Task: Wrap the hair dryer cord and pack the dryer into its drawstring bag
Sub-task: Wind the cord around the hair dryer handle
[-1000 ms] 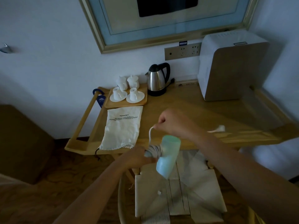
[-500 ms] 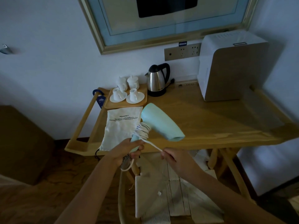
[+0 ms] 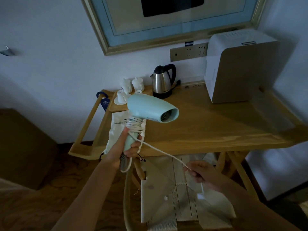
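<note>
A pale blue hair dryer is held upright over the table's front edge, its nozzle pointing right. My left hand grips its handle. Several turns of white cord sit around the top of the handle. A free length of cord runs down and right to my right hand, which pinches it; the plug dangles below that hand. The white drawstring bag lies flat on the wooden table, partly hidden behind the dryer and my left hand.
A steel kettle, a tray of white cups and a white appliance stand along the back of the table. A woven-seat chair stands below my hands. A wall socket panel is above the kettle.
My left hand has swung the dryer from pointing down to upright and raised it. My right hand has moved from above the dryer down and to the right, pulling the cord out taut.
</note>
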Demonstrator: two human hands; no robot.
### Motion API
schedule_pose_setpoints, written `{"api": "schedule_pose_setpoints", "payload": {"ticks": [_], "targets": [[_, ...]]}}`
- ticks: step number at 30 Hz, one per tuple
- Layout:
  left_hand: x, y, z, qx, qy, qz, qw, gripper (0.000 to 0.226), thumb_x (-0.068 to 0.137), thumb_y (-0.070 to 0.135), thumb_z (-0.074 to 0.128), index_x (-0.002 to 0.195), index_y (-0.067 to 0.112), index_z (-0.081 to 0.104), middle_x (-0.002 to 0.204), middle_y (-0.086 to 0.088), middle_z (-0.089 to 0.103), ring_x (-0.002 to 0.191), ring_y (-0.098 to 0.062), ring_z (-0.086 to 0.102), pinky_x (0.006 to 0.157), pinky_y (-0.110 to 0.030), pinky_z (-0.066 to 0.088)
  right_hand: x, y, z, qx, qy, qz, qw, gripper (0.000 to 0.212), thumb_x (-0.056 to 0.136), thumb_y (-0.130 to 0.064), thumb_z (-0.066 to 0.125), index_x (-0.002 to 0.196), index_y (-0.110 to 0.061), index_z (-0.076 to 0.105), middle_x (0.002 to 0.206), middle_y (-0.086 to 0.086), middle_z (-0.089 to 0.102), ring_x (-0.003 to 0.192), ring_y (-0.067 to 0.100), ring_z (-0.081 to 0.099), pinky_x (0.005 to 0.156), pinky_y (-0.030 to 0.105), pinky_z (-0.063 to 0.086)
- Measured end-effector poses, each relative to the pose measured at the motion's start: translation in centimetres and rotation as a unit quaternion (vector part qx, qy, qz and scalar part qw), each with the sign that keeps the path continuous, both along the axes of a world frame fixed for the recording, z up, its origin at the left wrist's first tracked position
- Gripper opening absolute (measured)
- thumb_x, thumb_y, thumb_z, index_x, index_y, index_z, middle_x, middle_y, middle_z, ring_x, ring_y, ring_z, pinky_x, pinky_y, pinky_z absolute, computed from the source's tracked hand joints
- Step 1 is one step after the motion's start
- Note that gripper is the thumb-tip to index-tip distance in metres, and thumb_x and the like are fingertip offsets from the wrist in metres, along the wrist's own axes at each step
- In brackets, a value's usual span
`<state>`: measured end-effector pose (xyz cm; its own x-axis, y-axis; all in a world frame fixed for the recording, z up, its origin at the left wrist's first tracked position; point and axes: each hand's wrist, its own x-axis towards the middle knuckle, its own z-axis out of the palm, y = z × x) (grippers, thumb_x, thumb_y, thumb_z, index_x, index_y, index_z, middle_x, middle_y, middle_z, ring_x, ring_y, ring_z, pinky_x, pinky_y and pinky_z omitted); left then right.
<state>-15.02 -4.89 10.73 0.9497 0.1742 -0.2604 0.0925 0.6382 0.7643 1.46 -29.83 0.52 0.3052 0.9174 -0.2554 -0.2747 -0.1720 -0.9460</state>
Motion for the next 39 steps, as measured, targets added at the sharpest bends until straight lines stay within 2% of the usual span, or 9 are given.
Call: {"api": "schedule_pose_setpoints", "payload": {"ticks": [7,10,13,17,22,27,31,35,39], "targets": [[-0.7,-0.2,0.2,0.011,-0.068,-0.086,0.994,0.057,0.073,0.061,0.066,0.087,0.006,0.063,0.054,0.001,0.053,0.032,-0.001,0.038,0.032,-0.011,0.038,2.9,1.5,0.5,-0.028,0.002,0.001,1.000,0.020,0.084,-0.025,0.059,0.083,-0.011,0.073,0.057,-0.007,0.052,0.050,0.005,0.039,0.049,0.017,0.034],[-1.1,-0.1,0.5,0.015,-0.096,-0.181,0.979,0.051,0.083,0.056,0.056,0.097,0.008,0.062,0.063,0.005,0.059,0.038,-0.002,0.033,0.037,-0.008,0.037,4.1,3.0,2.3,-0.077,-0.106,-0.020,0.991,0.017,0.087,-0.020,0.059,0.079,-0.016,0.074,0.060,0.002,0.056,0.054,0.018,0.045,0.051,0.025,0.040],[-1.4,-0.2,1.7,0.181,-0.067,-0.245,0.950,0.040,0.083,0.057,0.055,0.092,0.019,0.065,0.063,0.013,0.060,0.041,0.004,0.044,0.041,-0.008,0.035,5.8,5.2,5.7,-0.123,-0.259,-0.014,0.958,0.018,0.089,-0.021,0.059,0.080,-0.019,0.074,0.070,0.013,0.067,0.061,0.029,0.056,0.064,0.040,0.048],[-0.3,-1.7,3.4,0.450,0.126,-0.338,0.817,0.027,0.070,0.053,0.070,0.080,0.028,0.067,0.059,0.009,0.063,0.047,-0.003,0.054,0.047,-0.019,0.044,7.0,8.0,11.0,-0.119,-0.394,0.006,0.911,0.015,0.087,-0.028,0.059,0.082,-0.019,0.069,0.070,0.000,0.065,0.059,0.012,0.055,0.054,0.024,0.041],[1.4,-4.7,1.1,0.621,0.228,-0.377,0.648,0.063,0.061,0.070,0.065,0.087,0.013,0.069,0.059,0.004,0.065,0.043,-0.002,0.054,0.047,-0.016,0.045,5.7,11.0,14.5,-0.104,-0.468,0.059,0.875,0.011,0.085,-0.027,0.062,0.084,-0.019,0.068,0.073,0.000,0.066,0.056,0.009,0.049,0.054,0.018,0.039],[1.7,-4.4,-2.1,0.539,0.300,-0.213,0.758,0.034,0.070,0.050,0.074,0.085,0.021,0.063,0.082,-0.016,0.074,0.068,-0.027,0.070,0.067,-0.037,0.058,1.3,12.1,16.1,-0.064,-0.493,0.048,0.866,0.011,0.082,-0.028,0.065,0.076,-0.020,0.069,0.072,-0.004,0.068,0.058,0.004,0.055,0.056,0.019,0.045],[1.9,-2.9,-3.5,0.460,0.330,-0.050,0.823,0.032,0.077,0.037,0.074,0.087,0.009,0.061,0.060,-0.004,0.062,0.042,-0.011,0.054,0.043,-0.023,0.046,-2.7,10.7,15.5,-0.031,-0.459,0.062,0.886,0.021,0.088,-0.017,0.056,0.081,-0.001,0.069,0.077,0.017,0.069,0.059,0.021,0.062,0.055,0.025,0.051],[1.1,-0.5,-3.3,0.365,0.314,-0.022,0.876,0.021,0.082,0.022,0.068,0.074,0.006,0.057,0.045,0.001,0.052,0.034,-0.009,0.042,0.039,-0.018,0.038,-3.4,7.5,13.2,-0.040,-0.472,0.056,0.879,0.015,0.090,-0.021,0.055,0.096,-0.018,0.068,0.083,-0.003,0.067,0.071,0.015,0.064,0.061,0.024,0.051],[0.1,0.5,-3.6,0.225,0.211,-0.025,0.951,0.030,0.073,0.028,0.071,0.069,0.007,0.050,0.044,0.004,0.051,0.031,-0.006,0.041,0.035,-0.017,0.037,-2.7,5.4,10.4,-0.050,-0.433,0.014,0.900,0.012,0.089,-0.022,0.057,0.083,-0.017,0.067,0.065,-0.012,0.057,0.058,0.006,0.055,0.052,0.016,0.040]]}}
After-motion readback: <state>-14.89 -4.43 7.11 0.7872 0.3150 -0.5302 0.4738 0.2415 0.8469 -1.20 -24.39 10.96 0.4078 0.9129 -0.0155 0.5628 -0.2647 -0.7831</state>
